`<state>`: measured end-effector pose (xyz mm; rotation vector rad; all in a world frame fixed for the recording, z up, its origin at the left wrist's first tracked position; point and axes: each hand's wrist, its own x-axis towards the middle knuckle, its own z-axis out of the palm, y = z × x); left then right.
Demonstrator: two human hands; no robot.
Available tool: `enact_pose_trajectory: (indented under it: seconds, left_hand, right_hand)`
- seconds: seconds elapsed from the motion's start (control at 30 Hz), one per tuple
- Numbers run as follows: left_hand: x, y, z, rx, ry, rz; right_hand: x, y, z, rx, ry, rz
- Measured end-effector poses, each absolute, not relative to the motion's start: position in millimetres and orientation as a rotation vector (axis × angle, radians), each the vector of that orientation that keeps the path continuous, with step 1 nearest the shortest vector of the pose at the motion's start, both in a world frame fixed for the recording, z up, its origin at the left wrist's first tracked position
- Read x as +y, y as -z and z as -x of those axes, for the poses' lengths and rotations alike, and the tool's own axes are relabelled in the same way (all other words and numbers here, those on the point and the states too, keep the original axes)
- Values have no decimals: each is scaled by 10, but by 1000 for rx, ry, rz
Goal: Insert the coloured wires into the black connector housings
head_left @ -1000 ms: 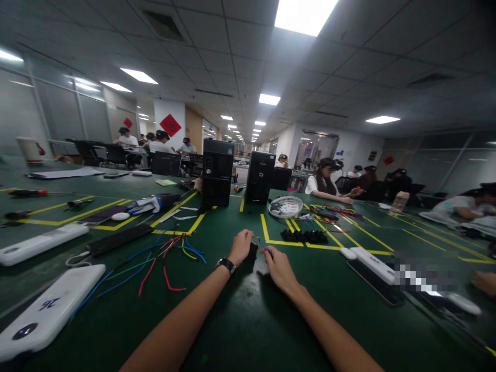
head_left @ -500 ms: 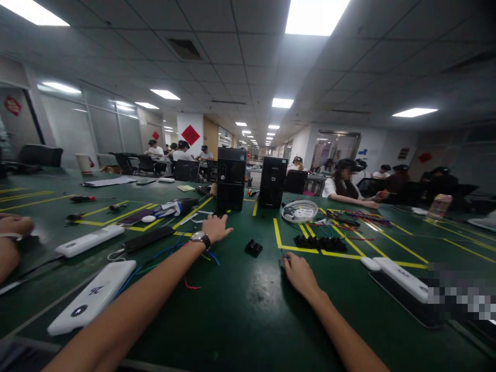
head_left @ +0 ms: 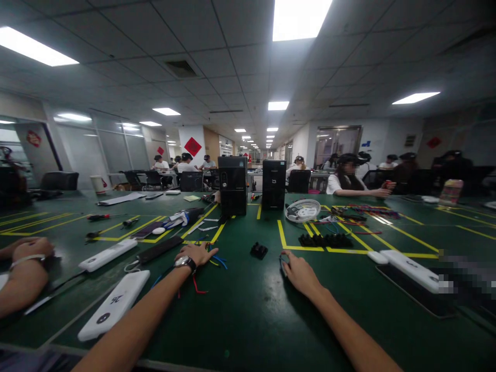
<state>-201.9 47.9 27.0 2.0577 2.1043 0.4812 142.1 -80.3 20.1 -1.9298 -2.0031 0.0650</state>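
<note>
My left hand (head_left: pixel 197 254), with a watch on the wrist, reaches over a bunch of coloured wires (head_left: pixel 220 261) on the green table. Its fingers are stretched out, and blue, yellow and red wire ends show around and below it. My right hand (head_left: pixel 300 271) rests low over the table with thumb and forefinger pinched on a thin bluish wire (head_left: pixel 282 260); most of that wire is hidden. Between the hands lies a small black terminal block (head_left: pixel 259 250). A row of similar black blocks (head_left: pixel 325 241) sits beyond my right hand.
Two black computer towers (head_left: pixel 233 186) stand ahead. A white basket (head_left: pixel 302 210) is right of them. White power banks (head_left: pixel 114 305) lie left, and another white device (head_left: pixel 411 271) lies right. Another person's hands (head_left: pixel 33 250) rest at far left; a person (head_left: pixel 346 178) sits across the table.
My left hand has drawn back from near the left tower, coming down over the coloured wires. My right hand stays nearly in place with the bluish wire. The view has tilted up slightly.
</note>
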Motion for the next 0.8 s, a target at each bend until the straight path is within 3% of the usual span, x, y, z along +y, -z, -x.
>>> enact_pose_trajectory:
  seconds: [0.23,0.6,0.8]
  left_hand:
    - [473,-288,1849,2044,-302,-2158]
    - [331,-374,2088,1861,-398,-2140]
    - [134,-393,1939,1866,-221,-2281]
  right_hand:
    - [-501,-270,-1240,-2295,122,1848]
    - [296,-321,-256,-2266,-64,1786]
    - [784,-394,398,-2189,-184,1764]
